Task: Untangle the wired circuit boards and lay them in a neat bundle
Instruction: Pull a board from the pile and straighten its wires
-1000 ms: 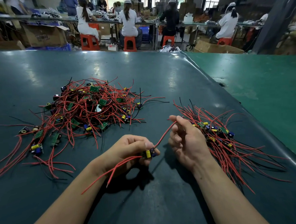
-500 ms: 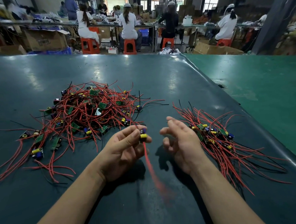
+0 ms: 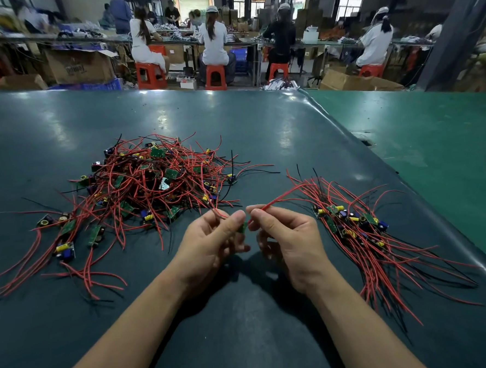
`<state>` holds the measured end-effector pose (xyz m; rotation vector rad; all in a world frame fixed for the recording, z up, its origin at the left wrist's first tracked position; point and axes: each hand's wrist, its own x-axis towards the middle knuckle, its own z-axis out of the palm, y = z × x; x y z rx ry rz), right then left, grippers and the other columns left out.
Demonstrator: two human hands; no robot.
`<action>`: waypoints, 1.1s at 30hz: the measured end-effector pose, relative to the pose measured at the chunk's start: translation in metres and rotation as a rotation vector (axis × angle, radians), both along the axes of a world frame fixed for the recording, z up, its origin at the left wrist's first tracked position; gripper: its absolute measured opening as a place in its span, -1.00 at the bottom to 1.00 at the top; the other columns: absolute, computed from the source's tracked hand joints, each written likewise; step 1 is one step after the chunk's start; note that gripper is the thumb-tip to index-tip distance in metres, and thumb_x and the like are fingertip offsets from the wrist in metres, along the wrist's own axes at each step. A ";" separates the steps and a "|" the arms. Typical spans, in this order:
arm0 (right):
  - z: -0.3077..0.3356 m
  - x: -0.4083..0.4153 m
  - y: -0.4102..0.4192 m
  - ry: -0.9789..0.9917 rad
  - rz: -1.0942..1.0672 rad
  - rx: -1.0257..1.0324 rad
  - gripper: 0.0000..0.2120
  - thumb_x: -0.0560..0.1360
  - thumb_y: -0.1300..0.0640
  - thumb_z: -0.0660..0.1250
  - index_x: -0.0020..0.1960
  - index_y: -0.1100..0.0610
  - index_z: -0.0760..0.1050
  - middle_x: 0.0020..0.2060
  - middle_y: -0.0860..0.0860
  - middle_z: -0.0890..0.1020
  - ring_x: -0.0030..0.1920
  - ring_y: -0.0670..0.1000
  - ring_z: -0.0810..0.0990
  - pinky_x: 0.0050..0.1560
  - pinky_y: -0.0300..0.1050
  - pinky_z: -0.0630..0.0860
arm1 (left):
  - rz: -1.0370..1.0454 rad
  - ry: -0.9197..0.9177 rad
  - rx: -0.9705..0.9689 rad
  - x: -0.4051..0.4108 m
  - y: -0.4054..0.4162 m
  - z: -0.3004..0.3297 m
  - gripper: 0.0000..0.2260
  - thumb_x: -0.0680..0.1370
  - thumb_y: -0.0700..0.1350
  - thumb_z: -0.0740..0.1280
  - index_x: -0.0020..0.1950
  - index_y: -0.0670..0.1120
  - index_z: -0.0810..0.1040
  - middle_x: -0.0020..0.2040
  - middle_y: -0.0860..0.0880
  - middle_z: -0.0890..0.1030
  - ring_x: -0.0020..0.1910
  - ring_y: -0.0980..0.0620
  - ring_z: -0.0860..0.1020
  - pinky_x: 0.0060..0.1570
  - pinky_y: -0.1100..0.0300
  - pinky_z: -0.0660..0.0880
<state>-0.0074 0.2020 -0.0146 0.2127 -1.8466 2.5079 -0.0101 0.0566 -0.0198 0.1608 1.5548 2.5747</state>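
Workers on red stools [image 3: 214, 77] sit at benches at twelve o'clock, beyond the dark green table [image 3: 261, 125]. From the head view, the one circuit board [image 3: 242, 228] now sits between both hands; half a second ago the left hand alone held it, its wire dangling. That suggests the wire is being straightened before joining the neat bundle [image 3: 367, 233] at three o'clock. The left hand [image 3: 211, 242] pinches the board, fingers curled narrow. The right hand [image 3: 287, 238] pinches its red wire [image 3: 282, 195], which runs toward two o'clock. The tangled pile [image 3: 150, 183] lies at ten o'clock, much still unsorted.
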 end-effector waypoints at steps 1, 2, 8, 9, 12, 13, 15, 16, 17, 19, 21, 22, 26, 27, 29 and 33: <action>0.000 0.000 0.000 -0.005 -0.025 -0.005 -0.83 0.34 0.09 0.47 -0.13 0.15 0.71 -0.35 0.05 0.62 -0.49 -0.07 0.42 -0.52 -0.30 0.33 | -0.032 -0.004 -0.029 0.001 0.001 -0.001 -0.78 0.37 -0.07 0.42 -0.20 -0.11 0.41 -0.41 -0.05 0.49 -0.49 0.08 0.46 -0.38 0.21 0.54; -0.001 -0.001 0.000 -0.012 -0.038 -0.009 -0.84 0.33 0.10 0.48 -0.15 0.17 0.71 -0.37 0.06 0.62 -0.50 -0.07 0.42 -0.52 -0.29 0.33 | -0.056 0.002 -0.063 0.002 0.001 -0.002 -0.77 0.41 -0.04 0.42 -0.22 -0.10 0.40 -0.42 -0.06 0.48 -0.51 0.07 0.43 -0.40 0.21 0.52; -0.002 -0.001 0.000 -0.031 -0.069 -0.007 -0.88 0.36 0.12 0.49 -0.21 0.20 0.69 -0.41 0.05 0.59 -0.52 -0.08 0.40 -0.55 -0.29 0.29 | -0.058 0.085 -0.144 0.002 0.002 -0.005 -0.73 0.48 -0.05 0.42 -0.29 -0.06 0.36 -0.44 -0.09 0.46 -0.57 0.01 0.38 -0.43 0.17 0.44; -0.002 -0.002 -0.001 -0.016 -0.105 0.016 -0.90 0.41 0.16 0.48 -0.23 0.20 0.68 -0.42 0.06 0.58 -0.53 -0.08 0.38 -0.55 -0.29 0.29 | -0.047 0.096 -0.138 0.002 0.003 -0.006 -0.69 0.48 -0.11 0.44 -0.28 -0.07 0.32 -0.46 -0.09 0.44 -0.58 0.01 0.37 -0.44 0.17 0.43; -0.006 -0.003 -0.004 0.035 -0.228 0.075 -0.82 0.47 0.20 0.45 -0.28 0.24 0.63 -0.43 0.15 0.50 -0.53 -0.05 0.30 -0.53 -0.25 0.23 | -0.031 0.115 -0.131 0.002 0.003 -0.006 -0.68 0.45 -0.16 0.41 -0.27 -0.07 0.24 -0.50 -0.07 0.37 -0.60 0.03 0.30 -0.48 0.21 0.43; -0.006 -0.004 -0.004 0.047 -0.263 0.077 -0.81 0.48 0.19 0.45 -0.27 0.26 0.62 -0.43 0.15 0.48 -0.53 -0.05 0.29 -0.53 -0.25 0.22 | -0.021 0.112 -0.130 0.002 0.003 -0.005 -0.69 0.45 -0.15 0.41 -0.28 -0.07 0.25 -0.50 -0.07 0.36 -0.60 0.03 0.29 -0.48 0.21 0.43; -0.006 -0.006 -0.002 0.069 -0.323 0.076 -0.79 0.49 0.19 0.45 -0.28 0.27 0.61 -0.45 0.09 0.50 -0.53 -0.05 0.29 -0.53 -0.24 0.25 | 0.002 0.105 -0.124 0.002 0.004 -0.004 -0.70 0.45 -0.12 0.40 -0.32 -0.07 0.28 -0.51 -0.07 0.37 -0.60 0.04 0.30 -0.48 0.20 0.43; -0.006 -0.007 -0.001 0.075 -0.338 0.076 -0.79 0.49 0.19 0.45 -0.28 0.27 0.61 -0.45 0.05 0.52 -0.53 -0.05 0.30 -0.53 -0.25 0.27 | 0.004 0.102 -0.116 0.001 0.004 -0.004 -0.70 0.45 -0.10 0.40 -0.33 -0.07 0.30 -0.51 -0.07 0.38 -0.61 0.04 0.31 -0.48 0.20 0.43; -0.005 -0.007 0.000 0.078 -0.337 0.075 -0.80 0.50 0.18 0.44 -0.27 0.25 0.63 -0.45 0.03 0.54 -0.54 -0.06 0.32 -0.53 -0.25 0.28 | 0.001 0.099 -0.117 0.001 0.004 -0.004 -0.70 0.45 -0.07 0.41 -0.33 -0.07 0.30 -0.51 -0.07 0.39 -0.61 0.04 0.32 -0.48 0.20 0.43; -0.005 -0.007 0.001 0.061 -0.301 0.052 -0.83 0.51 0.18 0.42 -0.23 0.17 0.68 -0.44 0.01 0.58 -0.55 -0.07 0.36 -0.54 -0.28 0.30 | -0.017 0.096 -0.158 0.001 0.003 -0.005 -0.67 0.41 0.05 0.43 -0.29 -0.07 0.33 -0.49 -0.08 0.43 -0.59 0.02 0.39 -0.48 0.21 0.41; -0.004 -0.006 0.002 0.026 -0.256 0.014 -0.84 0.52 0.16 0.40 -0.21 0.11 0.70 -0.43 0.01 0.60 -0.55 -0.09 0.39 -0.55 -0.29 0.31 | -0.056 0.088 -0.182 0.001 0.002 -0.006 -0.64 0.36 0.12 0.45 -0.26 -0.09 0.36 -0.45 -0.09 0.48 -0.55 -0.02 0.47 -0.50 0.24 0.42; -0.004 -0.006 0.002 0.016 -0.240 0.002 -0.83 0.52 0.16 0.39 -0.21 0.10 0.70 -0.42 0.01 0.61 -0.55 -0.09 0.40 -0.55 -0.29 0.31 | -0.077 0.082 -0.175 0.001 0.001 -0.006 -0.65 0.36 0.11 0.48 -0.26 -0.08 0.39 -0.44 -0.09 0.50 -0.52 -0.04 0.49 -0.51 0.25 0.43; -0.003 -0.004 0.002 0.033 -0.202 -0.008 -0.82 0.53 0.16 0.37 -0.20 0.11 0.70 -0.39 0.04 0.63 -0.56 -0.08 0.41 -0.56 -0.31 0.29 | -0.096 0.054 -0.149 0.002 0.001 -0.004 -0.67 0.41 0.06 0.48 -0.28 -0.09 0.39 -0.42 -0.11 0.50 -0.52 -0.04 0.49 -0.46 0.21 0.45; -0.002 -0.004 0.002 0.035 -0.199 -0.007 -0.82 0.53 0.16 0.37 -0.20 0.10 0.70 -0.39 0.04 0.63 -0.56 -0.08 0.41 -0.56 -0.31 0.29 | -0.085 0.054 -0.149 0.002 0.001 -0.004 -0.67 0.41 0.07 0.46 -0.26 -0.10 0.39 -0.42 -0.11 0.50 -0.53 -0.03 0.49 -0.45 0.19 0.44; -0.002 -0.004 0.002 0.041 -0.191 -0.004 -0.81 0.54 0.16 0.37 -0.20 0.10 0.70 -0.38 0.04 0.63 -0.56 -0.08 0.41 -0.56 -0.31 0.29 | -0.067 0.057 -0.161 0.004 0.002 -0.003 -0.70 0.39 0.08 0.42 -0.27 -0.10 0.41 -0.42 -0.11 0.50 -0.53 -0.02 0.48 -0.44 0.18 0.42; -0.003 -0.004 0.000 0.071 -0.191 0.020 -0.82 0.53 0.20 0.37 -0.21 0.12 0.70 -0.40 0.02 0.62 -0.55 -0.07 0.40 -0.56 -0.28 0.30 | -0.075 0.060 -0.147 0.005 0.003 -0.004 -0.73 0.42 -0.07 0.42 -0.42 -0.03 0.39 -0.43 -0.10 0.47 -0.55 0.00 0.41 -0.42 0.17 0.48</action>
